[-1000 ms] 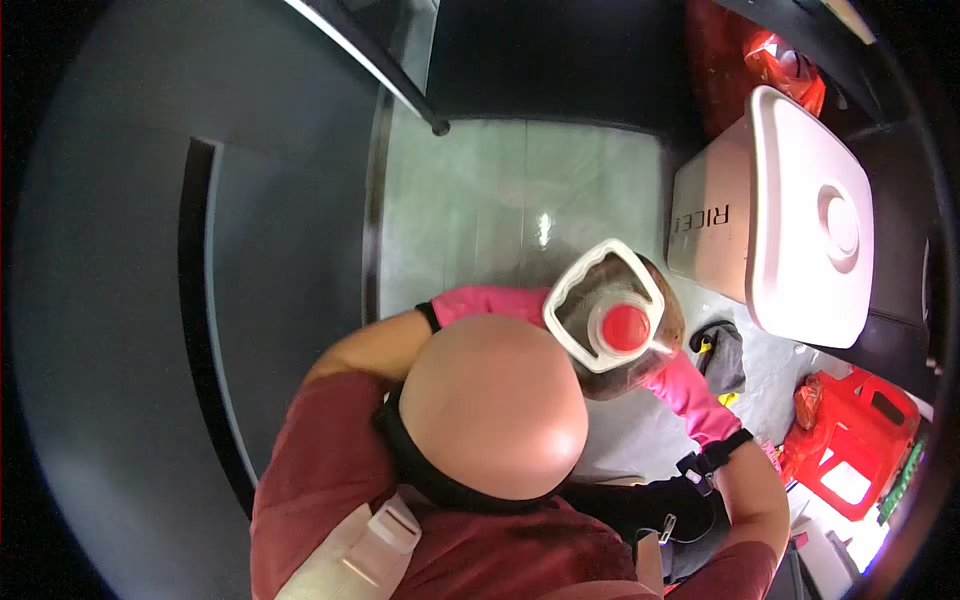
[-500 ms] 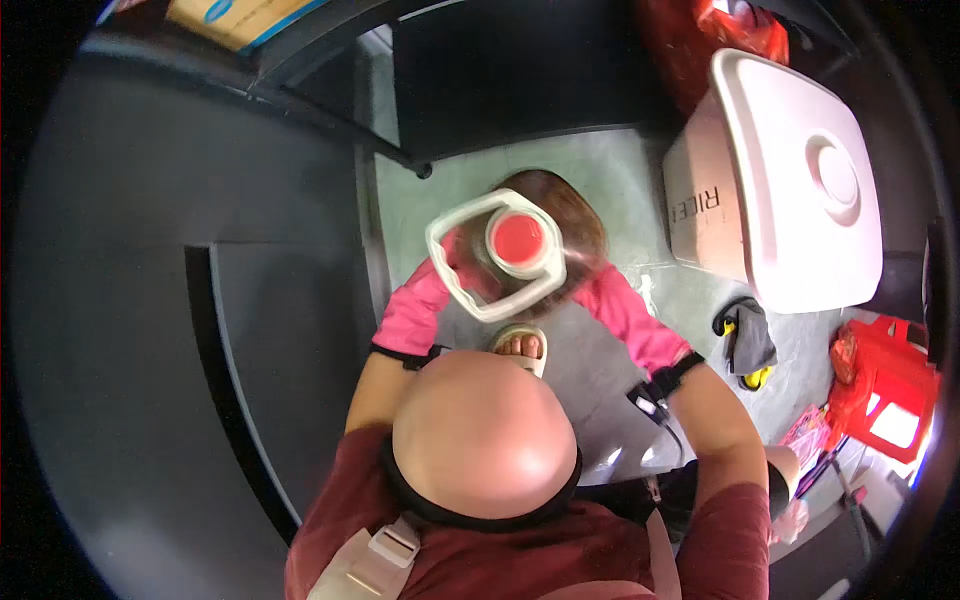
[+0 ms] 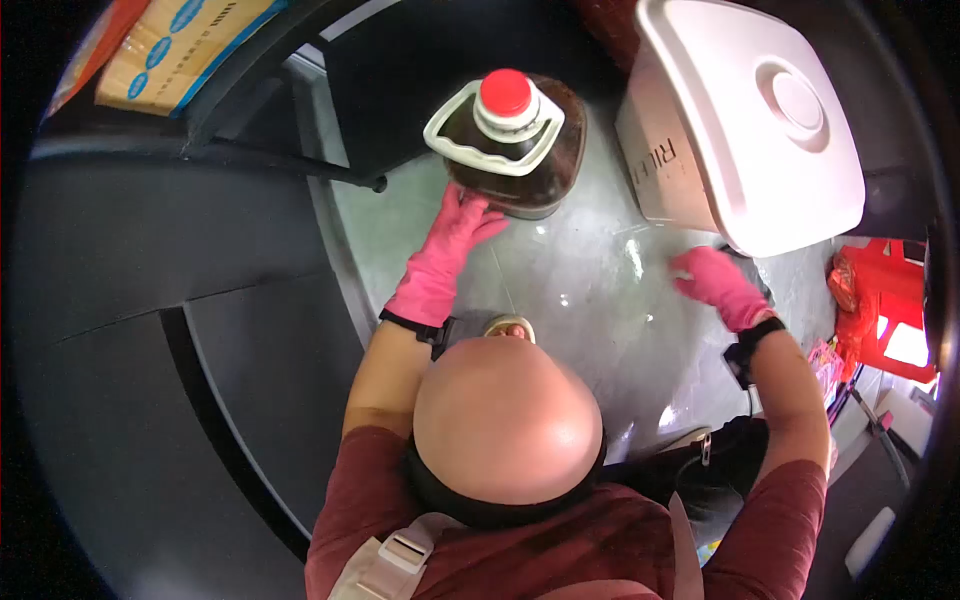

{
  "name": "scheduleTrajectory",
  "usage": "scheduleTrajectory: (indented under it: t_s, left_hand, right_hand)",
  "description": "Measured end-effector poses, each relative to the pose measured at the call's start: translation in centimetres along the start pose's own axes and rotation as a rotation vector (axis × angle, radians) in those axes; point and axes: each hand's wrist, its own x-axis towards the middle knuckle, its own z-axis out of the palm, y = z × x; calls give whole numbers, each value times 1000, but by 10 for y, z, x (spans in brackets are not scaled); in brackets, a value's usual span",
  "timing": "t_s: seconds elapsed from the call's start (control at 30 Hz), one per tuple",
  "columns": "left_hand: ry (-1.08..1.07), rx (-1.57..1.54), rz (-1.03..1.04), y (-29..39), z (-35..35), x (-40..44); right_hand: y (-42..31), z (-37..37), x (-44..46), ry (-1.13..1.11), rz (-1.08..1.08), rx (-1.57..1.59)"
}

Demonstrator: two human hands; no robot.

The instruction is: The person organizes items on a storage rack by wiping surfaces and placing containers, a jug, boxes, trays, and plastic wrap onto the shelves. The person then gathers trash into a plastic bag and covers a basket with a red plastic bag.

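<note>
**Left hand (image 3: pixel 455 240) open against one large bottle (image 3: pixel 522 187), right hand (image 3: pixel 720 285) apart from it**

Largest first, the grey floor (image 3: pixel 580 300) shines in several spots beneath everything here. One white bin (image 3: pixel 750 120) stands on it, its single lid on, with black lettering on the side that faces the bottle.

The bottle, clear and holding something dark, stands upright on the floor, to the left of the bin and apart from it. Beyond the right hand lies one red plastic item (image 3: pixel 890 300) with cut-out openings, and one cardboard box (image 3: pixel 190 50) with blue printing sits at the upper left.

Two hands show, each in a pink glove. The left is open, fingers spread, its fingertips at the bottle's near lower edge — they seem to touch it, but do not close round it. The right is half curled and a little blurred, near the bin's near end; nothing can be seen in its hold, though its palm side is hidden.

Smaller still: one foot in a pale sandal (image 3: pixel 512 325) below the bottle, one white handle (image 3: pixel 480 158) on the bottle's top, and one red cap (image 3: pixel 505 92) on its neck.
</note>
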Motion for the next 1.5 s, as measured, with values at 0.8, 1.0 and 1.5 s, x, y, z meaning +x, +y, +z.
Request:
scheduleTrajectory:
  t_s: [0.8, 1.0, 1.5]
  left_hand:
    - [-398, 102, -620, 19, 145, -42]
    - [-326, -104, -356, -38, 122, -46]
    - [689, 1566, 149, -25, -57, 82]
  right_hand:
    - [40, 2, -30, -119, 193, 1301]
    - [-102, -29, -9, -352, 48, 1502]
    - [-36, -46, -7, -130, 262, 715]
